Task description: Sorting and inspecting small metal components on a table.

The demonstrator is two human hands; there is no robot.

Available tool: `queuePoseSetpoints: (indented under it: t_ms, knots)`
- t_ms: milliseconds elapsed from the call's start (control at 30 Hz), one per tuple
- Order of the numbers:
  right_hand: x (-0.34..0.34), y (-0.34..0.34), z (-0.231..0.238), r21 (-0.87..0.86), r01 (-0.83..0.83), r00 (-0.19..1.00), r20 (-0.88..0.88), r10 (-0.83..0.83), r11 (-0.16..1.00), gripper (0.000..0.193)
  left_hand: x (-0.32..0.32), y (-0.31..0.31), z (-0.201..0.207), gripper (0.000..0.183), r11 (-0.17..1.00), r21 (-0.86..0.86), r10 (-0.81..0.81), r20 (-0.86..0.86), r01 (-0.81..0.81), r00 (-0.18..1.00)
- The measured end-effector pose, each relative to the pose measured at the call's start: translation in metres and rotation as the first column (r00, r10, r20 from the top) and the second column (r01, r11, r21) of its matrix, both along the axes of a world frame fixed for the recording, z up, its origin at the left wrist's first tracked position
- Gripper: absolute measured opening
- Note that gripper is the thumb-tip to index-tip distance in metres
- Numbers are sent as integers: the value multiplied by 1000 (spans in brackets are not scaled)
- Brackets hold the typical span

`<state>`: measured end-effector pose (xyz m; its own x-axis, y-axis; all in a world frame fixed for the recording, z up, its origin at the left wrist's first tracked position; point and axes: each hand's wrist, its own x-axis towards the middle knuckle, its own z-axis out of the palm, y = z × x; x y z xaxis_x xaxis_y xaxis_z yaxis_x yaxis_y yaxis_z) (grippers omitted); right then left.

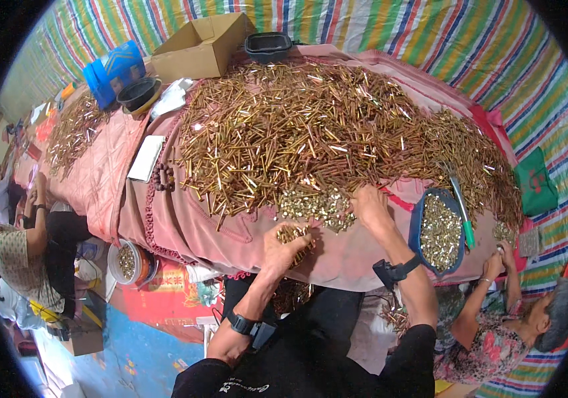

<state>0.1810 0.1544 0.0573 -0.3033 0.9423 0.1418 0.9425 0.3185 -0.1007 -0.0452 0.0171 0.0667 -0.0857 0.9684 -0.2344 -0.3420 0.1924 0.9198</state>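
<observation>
Left hand (276, 251), near edge of table (354, 264): fingers curled round bundle of brass-coloured rods (292, 233). Blue tub (415, 229), near edge, rightward. Right hand (371, 204), beside small gold-coloured pieces (327, 208): fingers bent, pinch cannot be told. Rod heap (310, 132), mid-table. Cardboard box (188, 63), far edge.

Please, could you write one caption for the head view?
Left hand holding a bundle of brass-coloured rods, right hand beside small shiny pieces, near a large rod pile.
</observation>
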Motion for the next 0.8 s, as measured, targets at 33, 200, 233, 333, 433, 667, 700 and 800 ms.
queuePoseSetpoints:
  t_ms: [33,200,233,333,433,667,700,800]
  knots:
    - [1,1,0,-8,-7,1000,-16,7,1000,18,0,0,0,21,1000,0,2,1,-2,1000]
    - [-19,-24,31,-118,20,819,-568,-84,993,18,-4,0,-3,21,999,-2,38,-26,-38,999]
    - [-19,-29,31,-282,-29,637,-745,-200,959,19,-2,2,-7,18,997,56,59,-54,-56,997]
    - [-28,-45,26,-414,-193,363,-872,-328,889,26,-1,2,-7,18,998,57,33,-61,-29,998]
    - [-54,-64,25,-239,-306,137,-969,-206,922,35,-1,2,-9,19,999,24,27,-22,-27,999]
    - [-73,-78,15,-182,-328,351,-935,-59,927,39,-1,2,-13,21,999,28,33,5,-33,999]
    - [-74,-79,14,-146,-335,331,-943,-29,931,33,-2,2,-11,22,999,34,23,-11,-23,1000]
    - [-75,-82,17,-36,-286,507,-854,119,958,30,-3,2,-12,23,999,29,18,-41,-16,999]
